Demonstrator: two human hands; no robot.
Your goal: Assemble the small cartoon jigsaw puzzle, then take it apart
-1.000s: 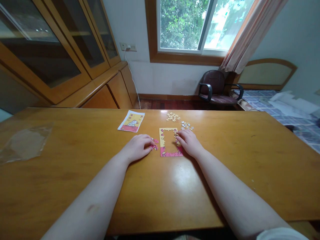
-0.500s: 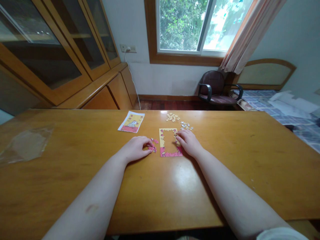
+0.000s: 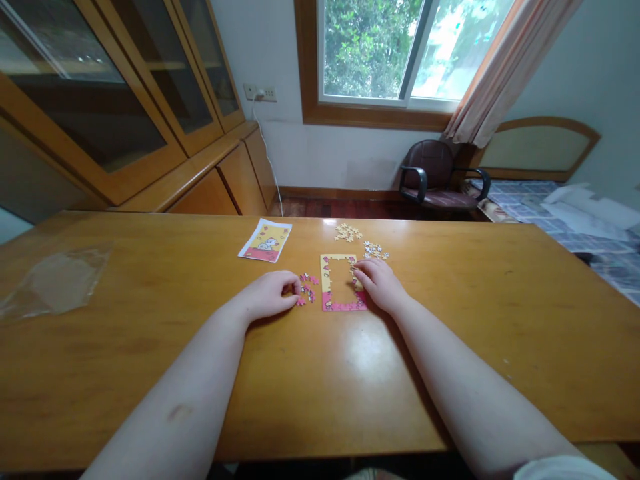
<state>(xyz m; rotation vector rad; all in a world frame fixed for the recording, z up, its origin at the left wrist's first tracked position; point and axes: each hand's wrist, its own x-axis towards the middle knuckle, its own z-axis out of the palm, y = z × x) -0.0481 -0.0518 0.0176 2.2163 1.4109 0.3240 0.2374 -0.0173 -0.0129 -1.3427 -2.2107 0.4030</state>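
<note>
Puzzle border (image 3: 345,307) mid-frame is overlapped by loosely curled right hand (image 3: 380,285), likely for steadying; left hand (image 3: 273,294) is near-pinched beside pink pieces (image 3: 311,295), either grip's contents can't be told.

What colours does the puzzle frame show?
The frame is yellow at its far part and pink at the near, as the head view shows.
</note>
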